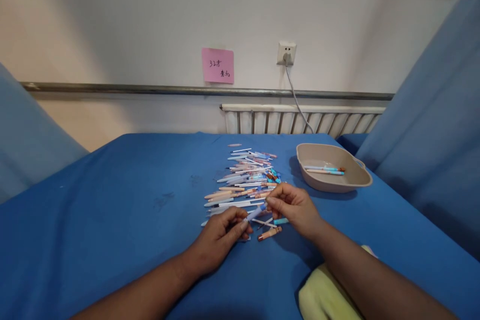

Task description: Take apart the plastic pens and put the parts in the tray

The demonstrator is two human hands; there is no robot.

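Nearest us, our left hand [221,237] and right hand [294,207] both pinch a slim pale-blue plastic pen barrel [256,212]. It spans the gap between them, with fingertips closed on either end and the other fingers curled. Just under it on the blue cloth-covered table [112,210] lie a short orange-brown pen piece [269,233] and a small teal cap [280,221]. Beyond our hands spreads a loose heap of pastel pens and refills [245,180]. Farther right, a beige oval plastic tray [348,182] holds two assembled pens [324,170] lying side by side.
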